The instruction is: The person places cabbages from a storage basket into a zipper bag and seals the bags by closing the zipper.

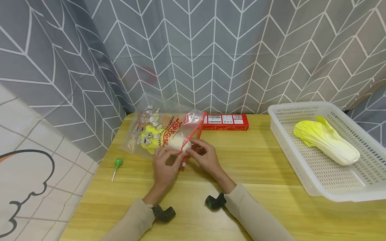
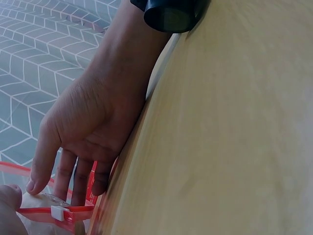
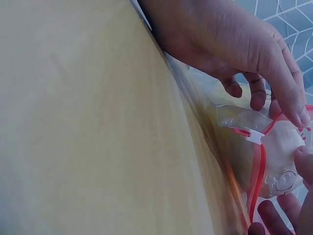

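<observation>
A clear zip bag with cartoon print and a red zip edge lies on the table, a pale napa cabbage inside it. The cabbage's white base is at the bag's mouth. My left hand pinches the near side of the mouth, its thumb at the red edge. From the other side my right hand holds the edge between thumb and fingers. A white slider sits on the red zip near the bag's corner. In the left wrist view my right hand's fingers are partly behind the bag.
Behind the bag's mouth lies a red box with white labels. To the right, a white plastic basket holds another napa cabbage. A green lollipop is near the table's left edge. A grey patterned curtain hangs behind.
</observation>
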### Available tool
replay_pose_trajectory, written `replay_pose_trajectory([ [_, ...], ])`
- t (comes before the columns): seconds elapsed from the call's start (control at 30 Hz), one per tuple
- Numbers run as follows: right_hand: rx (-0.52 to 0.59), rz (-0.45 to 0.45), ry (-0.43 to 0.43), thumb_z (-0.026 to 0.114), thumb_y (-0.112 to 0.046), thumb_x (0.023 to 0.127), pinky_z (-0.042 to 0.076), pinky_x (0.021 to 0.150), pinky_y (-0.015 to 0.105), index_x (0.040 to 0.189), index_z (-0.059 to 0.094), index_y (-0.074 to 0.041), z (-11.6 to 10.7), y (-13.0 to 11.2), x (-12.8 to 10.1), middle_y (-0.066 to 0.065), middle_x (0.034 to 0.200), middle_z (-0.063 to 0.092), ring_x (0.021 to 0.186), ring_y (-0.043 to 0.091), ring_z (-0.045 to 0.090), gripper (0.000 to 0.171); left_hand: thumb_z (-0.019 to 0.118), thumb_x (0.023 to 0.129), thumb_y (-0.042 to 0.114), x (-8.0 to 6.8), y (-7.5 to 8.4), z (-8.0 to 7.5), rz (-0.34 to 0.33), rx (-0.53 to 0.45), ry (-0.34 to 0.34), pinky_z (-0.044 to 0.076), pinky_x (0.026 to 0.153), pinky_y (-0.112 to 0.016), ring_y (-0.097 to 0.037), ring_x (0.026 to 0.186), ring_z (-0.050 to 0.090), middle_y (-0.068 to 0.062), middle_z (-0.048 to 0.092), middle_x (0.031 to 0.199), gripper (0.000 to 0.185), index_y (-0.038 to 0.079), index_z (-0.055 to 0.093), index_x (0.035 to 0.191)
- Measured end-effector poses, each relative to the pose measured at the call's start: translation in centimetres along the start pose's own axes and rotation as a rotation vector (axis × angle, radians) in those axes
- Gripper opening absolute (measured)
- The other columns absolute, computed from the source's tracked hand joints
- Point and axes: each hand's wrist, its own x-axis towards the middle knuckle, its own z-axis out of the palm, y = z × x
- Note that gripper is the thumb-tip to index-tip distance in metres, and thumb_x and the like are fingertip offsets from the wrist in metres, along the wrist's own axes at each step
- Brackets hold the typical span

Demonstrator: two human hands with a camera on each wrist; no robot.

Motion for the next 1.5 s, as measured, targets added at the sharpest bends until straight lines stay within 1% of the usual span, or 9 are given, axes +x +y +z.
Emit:
replay_pose_trajectory([
  [0.2,-0.001,0.020,0.009,0.071,0.006,0.089,0.058,0.081,0.038,0.123,0.067,0.010,-0.4,-3.4,-0.6,0.030,0.114,0.070,0.098,0.048,0.068,0.034,0.084,0.082,0.013,-0.1,0.3,0.1,-0.015,-0.008,-0.009,0.031,0.088,-0.027,-0.020,0.092,0.050,-0.005,0.070,0.090,0.008,0.011,0.077,0.084],
  [0.4,0.010,0.028,0.058,0.070,0.005,0.090,0.057,0.082,0.037,0.124,0.066,0.008,-0.6,-1.3,-0.6,0.029,0.118,0.070,0.098,0.047,0.068,0.034,0.085,0.081,0.012,-0.2,0.2,0.5,-0.004,-0.020,0.005,0.031,0.088,-0.028,-0.020,0.091,0.050,-0.005,0.070,0.090,0.009,0.011,0.077,0.084],
  [0.6,0.036,0.075,0.097,0.071,-0.004,0.093,0.056,0.083,0.026,0.128,0.068,-0.001,-0.9,0.2,-0.4,0.022,0.121,0.071,0.101,0.033,0.069,0.035,0.085,0.081,0.013,-0.1,0.4,0.4,-0.014,-0.024,0.004,0.031,0.089,-0.029,-0.019,0.092,0.050,-0.005,0.070,0.090,0.009,0.011,0.076,0.083],
  [0.7,0.061,0.092,0.096,0.072,-0.008,0.094,0.056,0.077,0.024,0.129,0.067,-0.002,-1.4,0.0,-0.2,0.022,0.122,0.071,0.099,0.022,0.068,0.036,0.086,0.081,0.013,0.0,0.3,0.2,-0.025,-0.019,0.003,0.031,0.089,-0.029,-0.018,0.092,0.050,-0.004,0.070,0.090,0.010,0.011,0.076,0.083],
  [0.87,0.083,0.125,0.095,0.071,-0.009,0.094,0.056,0.066,0.028,0.130,0.067,-0.003,-2.6,-0.7,0.1,0.021,0.123,0.071,0.091,0.013,0.067,0.036,0.086,0.081,0.012,0.0,0.2,0.1,-0.031,-0.032,0.005,0.031,0.090,-0.029,-0.017,0.093,0.050,-0.004,0.071,0.089,0.010,0.011,0.076,0.084],
  [0.93,0.064,0.142,0.096,0.071,-0.011,0.095,0.056,0.066,0.029,0.130,0.067,-0.004,-3.2,-1.2,0.3,0.021,0.123,0.071,0.090,0.011,0.067,0.036,0.086,0.080,0.012,0.0,0.2,0.1,-0.028,-0.043,0.010,0.031,0.091,-0.029,-0.017,0.093,0.051,-0.004,0.071,0.089,0.010,0.011,0.076,0.083],
  [1.13,-0.058,0.168,0.090,0.072,-0.014,0.095,0.054,0.078,0.024,0.128,0.069,-0.007,-4.9,-3.3,1.3,0.020,0.120,0.072,0.096,0.015,0.067,0.034,0.086,0.080,0.010,0.0,0.2,-0.2,-0.024,-0.047,0.021,0.031,0.090,-0.028,-0.014,0.093,0.049,-0.005,0.071,0.089,0.011,0.010,0.075,0.082],
  [1.37,-0.206,0.077,0.041,0.074,-0.015,0.093,0.054,0.080,0.023,0.126,0.070,-0.006,-7.6,-5.4,3.0,0.019,0.114,0.075,0.100,0.030,0.070,0.035,0.086,0.080,0.010,0.0,0.0,-0.3,-0.022,-0.024,0.017,0.031,0.088,-0.028,-0.012,0.093,0.049,-0.005,0.070,0.089,0.010,0.010,0.075,0.082],
  [1.5,-0.294,0.061,0.009,0.075,-0.019,0.093,0.054,0.079,0.024,0.123,0.073,-0.009,-9.5,-6.7,3.6,0.015,0.113,0.076,0.097,0.026,0.071,0.032,0.086,0.080,0.010,0.0,-0.1,-0.1,-0.020,-0.036,0.021,0.032,0.089,-0.028,-0.014,0.092,0.050,-0.006,0.070,0.088,0.011,0.009,0.075,0.082],
])
